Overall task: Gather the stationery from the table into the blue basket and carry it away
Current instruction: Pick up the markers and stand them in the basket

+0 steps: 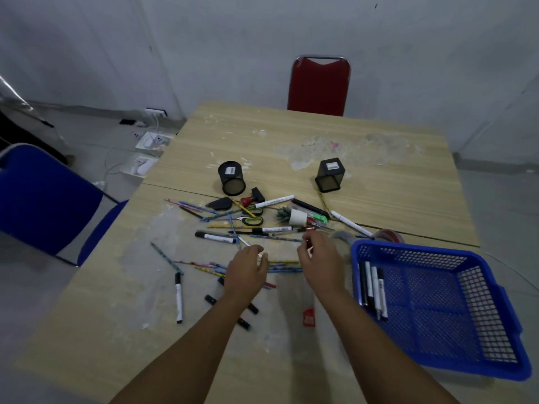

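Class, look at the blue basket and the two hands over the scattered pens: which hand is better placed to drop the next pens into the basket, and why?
Probably the right hand. The blue basket sits on that side, right next to it, so it need not cross over. The left hand lies farther off, over the pencils.

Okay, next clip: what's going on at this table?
A person is clearing scattered stationery into a blue basket at the table's right edge. A few markers already lie inside it. Both hands reach over the pile of pens and pencils: the left hand hovers with curled fingers, and the right hand seems to pinch something thin. Two black pen holders lie tipped over beyond.
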